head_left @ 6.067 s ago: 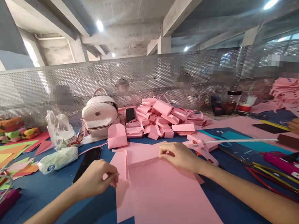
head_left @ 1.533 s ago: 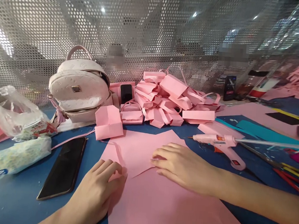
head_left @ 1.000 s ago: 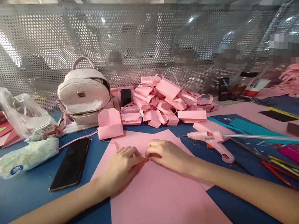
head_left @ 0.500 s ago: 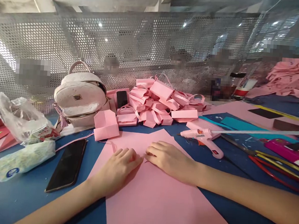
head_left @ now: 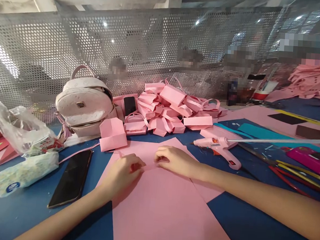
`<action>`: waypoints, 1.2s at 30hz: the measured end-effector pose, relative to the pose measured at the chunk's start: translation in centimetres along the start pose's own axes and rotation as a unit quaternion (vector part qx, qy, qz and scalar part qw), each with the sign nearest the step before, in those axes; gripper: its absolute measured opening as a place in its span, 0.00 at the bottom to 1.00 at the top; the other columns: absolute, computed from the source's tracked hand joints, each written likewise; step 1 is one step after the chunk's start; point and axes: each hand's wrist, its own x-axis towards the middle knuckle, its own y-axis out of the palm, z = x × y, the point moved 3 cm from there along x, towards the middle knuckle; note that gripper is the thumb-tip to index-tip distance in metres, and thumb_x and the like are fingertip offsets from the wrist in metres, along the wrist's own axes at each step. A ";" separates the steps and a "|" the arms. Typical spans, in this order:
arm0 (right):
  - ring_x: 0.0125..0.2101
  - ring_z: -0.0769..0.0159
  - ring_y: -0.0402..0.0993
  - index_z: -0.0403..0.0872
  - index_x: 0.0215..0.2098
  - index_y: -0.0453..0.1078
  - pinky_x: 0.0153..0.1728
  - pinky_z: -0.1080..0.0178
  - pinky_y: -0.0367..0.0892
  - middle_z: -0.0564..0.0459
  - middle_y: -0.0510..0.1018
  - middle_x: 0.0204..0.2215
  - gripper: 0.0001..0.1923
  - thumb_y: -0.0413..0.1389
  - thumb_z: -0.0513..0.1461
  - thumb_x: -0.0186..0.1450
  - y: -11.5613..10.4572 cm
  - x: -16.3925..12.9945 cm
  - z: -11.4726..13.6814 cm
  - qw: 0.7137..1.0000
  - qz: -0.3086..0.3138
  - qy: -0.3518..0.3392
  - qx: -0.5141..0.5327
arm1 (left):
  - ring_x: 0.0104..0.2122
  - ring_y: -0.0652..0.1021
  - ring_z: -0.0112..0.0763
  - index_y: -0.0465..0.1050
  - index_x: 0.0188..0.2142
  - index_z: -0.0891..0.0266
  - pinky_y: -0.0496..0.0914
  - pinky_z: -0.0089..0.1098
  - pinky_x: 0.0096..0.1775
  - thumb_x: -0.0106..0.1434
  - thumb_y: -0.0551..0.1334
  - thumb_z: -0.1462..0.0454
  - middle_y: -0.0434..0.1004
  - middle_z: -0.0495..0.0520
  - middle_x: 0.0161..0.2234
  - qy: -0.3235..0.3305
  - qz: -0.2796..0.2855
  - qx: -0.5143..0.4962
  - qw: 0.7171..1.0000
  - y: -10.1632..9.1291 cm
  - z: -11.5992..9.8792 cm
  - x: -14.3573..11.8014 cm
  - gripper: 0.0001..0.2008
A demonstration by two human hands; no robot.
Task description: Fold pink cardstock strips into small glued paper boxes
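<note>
A large pink paper sheet (head_left: 167, 208) lies in front of me on the blue table, over another pink sheet (head_left: 208, 189) that shows at its right. My left hand (head_left: 124, 174) is on the left of the top sheet, fingers curled, with thumb and forefinger pinched at the paper. Across from it, my right hand (head_left: 177, 161) has bent fingers closed at the same sheet's far part. A small gap separates the two hands. The undersides of the fingertips are hidden.
Behind the sheets sit a folded pink paper piece (head_left: 113, 135) and a heap of pink paper bags (head_left: 166, 109). A pink glue gun (head_left: 221, 148) and pliers (head_left: 272, 164) lie right. A phone (head_left: 70, 179), tissue pack (head_left: 24, 172) and white backpack (head_left: 84, 103) are left.
My hands have drawn slightly apart. The top pink sheet has shifted left at its near right side, so more of the sheet beneath shows by my right forearm.
</note>
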 end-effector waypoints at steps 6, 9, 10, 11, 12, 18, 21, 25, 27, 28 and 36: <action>0.36 0.65 0.72 0.46 0.32 0.74 0.36 0.66 0.61 0.54 0.79 0.33 0.07 0.56 0.31 0.63 0.3 -0.5 0.2 1.000 -0.014 -0.010 0.014 | 0.32 0.78 0.33 0.80 0.33 0.57 0.67 0.29 0.34 0.60 0.62 0.64 0.82 0.49 0.33 -0.016 0.011 -0.009 1.000 1.0 -1.6 1.4 0.06; 0.36 0.65 0.73 0.46 0.33 0.75 0.37 0.65 0.62 0.54 0.79 0.33 0.08 0.55 0.31 0.63 0.2 -0.7 -0.2 0.999 -0.021 -0.007 0.026 | 0.32 0.78 0.33 0.80 0.32 0.58 0.67 0.29 0.34 0.59 0.62 0.63 0.83 0.49 0.33 -0.015 0.034 -0.033 0.999 0.9 -1.1 2.0 0.07; 0.36 0.65 0.73 0.46 0.33 0.75 0.37 0.65 0.62 0.54 0.80 0.33 0.08 0.55 0.30 0.63 0.2 -0.8 -0.3 0.999 -0.021 -0.005 0.030 | 0.33 0.79 0.33 0.81 0.33 0.58 0.68 0.28 0.34 0.58 0.62 0.64 0.84 0.49 0.34 -0.013 0.050 -0.045 0.998 0.7 -0.8 2.2 0.07; 0.36 0.65 0.73 0.46 0.32 0.75 0.37 0.65 0.62 0.54 0.80 0.33 0.08 0.55 0.30 0.62 0.1 -0.8 -0.5 0.999 -0.020 -0.003 0.032 | 0.33 0.79 0.33 0.81 0.34 0.58 0.69 0.28 0.35 0.58 0.63 0.65 0.84 0.49 0.34 -0.011 0.070 -0.058 0.996 0.4 -0.3 2.4 0.07; 0.36 0.64 0.73 0.46 0.32 0.75 0.37 0.66 0.62 0.54 0.80 0.33 0.08 0.56 0.30 0.62 0.1 -0.8 -0.6 0.999 -0.020 -0.003 0.031 | 0.34 0.80 0.33 0.82 0.34 0.59 0.70 0.28 0.36 0.57 0.63 0.66 0.84 0.50 0.35 -0.011 0.092 -0.069 0.993 0.0 0.2 2.5 0.08; 0.36 0.64 0.73 0.45 0.32 0.76 0.37 0.66 0.63 0.52 0.79 0.34 0.07 0.57 0.30 0.61 0.0 -0.5 -0.9 0.999 -0.012 0.001 0.037 | 0.33 0.81 0.34 0.82 0.32 0.62 0.72 0.28 0.37 0.54 0.62 0.68 0.85 0.52 0.34 -0.026 0.148 -0.121 0.981 -1.2 2.0 2.9 0.09; 0.36 0.64 0.74 0.46 0.33 0.76 0.38 0.66 0.64 0.52 0.79 0.35 0.07 0.57 0.30 0.61 0.1 -0.5 -0.9 0.999 -0.010 0.006 0.041 | 0.31 0.80 0.32 0.82 0.32 0.61 0.71 0.27 0.34 0.54 0.64 0.66 0.85 0.51 0.33 -0.019 0.107 -0.094 0.990 -0.7 1.1 2.6 0.08; 0.37 0.63 0.74 0.47 0.33 0.77 0.38 0.65 0.64 0.52 0.79 0.35 0.07 0.58 0.31 0.61 0.2 -0.6 -0.8 1.000 -0.013 0.016 0.022 | 0.31 0.79 0.32 0.81 0.33 0.59 0.70 0.27 0.34 0.56 0.65 0.64 0.84 0.50 0.33 -0.029 0.023 -0.059 0.998 0.7 -0.5 1.9 0.06; 0.36 0.63 0.74 0.47 0.33 0.77 0.37 0.65 0.64 0.52 0.79 0.34 0.07 0.58 0.31 0.61 0.1 -0.7 -0.6 1.000 -0.016 0.010 -0.002 | 0.32 0.78 0.32 0.81 0.33 0.58 0.69 0.28 0.34 0.57 0.64 0.63 0.83 0.49 0.33 -0.024 -0.002 -0.062 0.998 1.2 -0.8 1.6 0.06; 0.37 0.63 0.74 0.47 0.33 0.77 0.37 0.65 0.63 0.53 0.79 0.34 0.07 0.57 0.31 0.62 0.1 -0.8 -0.5 1.000 -0.017 0.003 -0.014 | 0.31 0.78 0.32 0.81 0.33 0.57 0.69 0.28 0.34 0.58 0.64 0.63 0.83 0.49 0.32 -0.015 -0.006 -0.062 0.998 1.3 -0.9 1.5 0.06; 0.38 0.63 0.72 0.48 0.34 0.77 0.36 0.64 0.62 0.53 0.78 0.32 0.09 0.55 0.32 0.67 -0.2 -1.4 0.4 0.988 -0.013 -0.105 -0.112 | 0.33 0.75 0.32 0.82 0.35 0.53 0.64 0.30 0.34 0.63 0.62 0.67 0.79 0.49 0.32 0.123 -0.008 0.041 0.992 0.8 -1.2 0.8 0.09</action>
